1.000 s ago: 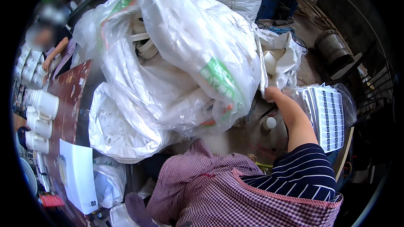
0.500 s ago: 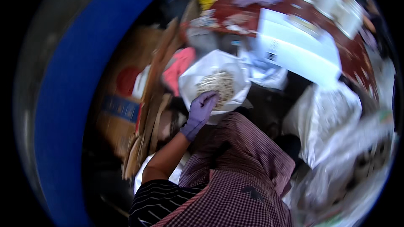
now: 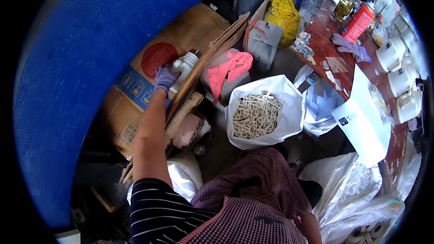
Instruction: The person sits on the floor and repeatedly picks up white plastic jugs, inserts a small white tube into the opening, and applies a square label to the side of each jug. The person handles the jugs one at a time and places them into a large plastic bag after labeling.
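My left hand (image 3: 166,79), in a purple glove, reaches out to a white ribbed container (image 3: 184,67) on the flattened cardboard box (image 3: 149,95). Its fingers curl against the near left side of the container. A wooden plank edge runs just right of it. My right hand (image 3: 307,226), bare, shows only in part at the lower edge beside my checked apron; its fingers are mostly hidden. In front of my knees stands an open white sack (image 3: 289,122) filled with short, pale sticks (image 3: 256,114).
A curved blue wall (image 3: 58,122) bounds the left. Behind the sack are a pink cloth (image 3: 229,73), a grey block (image 3: 263,40) and a yellow bag (image 3: 283,18). The red table (image 3: 337,63) on the right carries a glove, a red can (image 3: 359,22) and several white mugs (image 3: 391,54).
My left hand has left the sack of sticks and moved left to the white container on the cardboard. The view has turned left. My right hand has come partly into view.
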Demonstrator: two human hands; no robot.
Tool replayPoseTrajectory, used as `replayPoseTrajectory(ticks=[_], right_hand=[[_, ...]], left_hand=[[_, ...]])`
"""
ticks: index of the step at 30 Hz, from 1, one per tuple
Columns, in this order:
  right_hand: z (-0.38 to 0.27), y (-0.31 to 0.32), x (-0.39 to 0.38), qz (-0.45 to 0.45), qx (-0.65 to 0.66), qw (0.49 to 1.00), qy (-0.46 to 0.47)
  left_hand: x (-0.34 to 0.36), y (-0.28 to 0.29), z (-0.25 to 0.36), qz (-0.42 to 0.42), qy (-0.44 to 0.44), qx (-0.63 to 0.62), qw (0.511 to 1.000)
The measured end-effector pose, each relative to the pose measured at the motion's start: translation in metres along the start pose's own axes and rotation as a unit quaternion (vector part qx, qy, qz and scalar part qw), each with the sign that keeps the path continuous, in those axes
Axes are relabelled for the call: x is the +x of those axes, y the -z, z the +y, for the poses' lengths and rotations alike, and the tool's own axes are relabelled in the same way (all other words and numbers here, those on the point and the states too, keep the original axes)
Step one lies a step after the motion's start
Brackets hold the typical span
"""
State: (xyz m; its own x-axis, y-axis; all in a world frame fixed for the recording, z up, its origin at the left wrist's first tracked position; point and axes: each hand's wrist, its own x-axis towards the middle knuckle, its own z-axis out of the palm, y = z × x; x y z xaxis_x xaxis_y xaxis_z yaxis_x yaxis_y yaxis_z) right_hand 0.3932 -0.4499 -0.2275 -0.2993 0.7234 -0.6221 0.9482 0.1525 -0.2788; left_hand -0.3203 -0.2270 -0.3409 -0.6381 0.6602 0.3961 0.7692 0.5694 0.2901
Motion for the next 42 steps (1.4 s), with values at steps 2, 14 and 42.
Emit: replayPoseTrajectory(ticks=[2, 14, 42], right_hand=[[-0.013, 0.005, 0.01, 0.018, 0.038, 0.999, 0.026], [-0.009, -0.008, 0.026, -0.013, 0.088, 0.993, 0.079], [0.026, 0.077, 0.014, 0.523, 0.509, 0.682, 0.048]], left_hand=[[0.011, -0.011, -0.003, -0.047, 0.029, 0.046, 0.997], [0.007, 0.114, 0.046, -0.013, 0.153, -0.546, 0.823], [-0.311, 0.216, 0.329, -0.648, -0.026, -0.667, 0.367]])
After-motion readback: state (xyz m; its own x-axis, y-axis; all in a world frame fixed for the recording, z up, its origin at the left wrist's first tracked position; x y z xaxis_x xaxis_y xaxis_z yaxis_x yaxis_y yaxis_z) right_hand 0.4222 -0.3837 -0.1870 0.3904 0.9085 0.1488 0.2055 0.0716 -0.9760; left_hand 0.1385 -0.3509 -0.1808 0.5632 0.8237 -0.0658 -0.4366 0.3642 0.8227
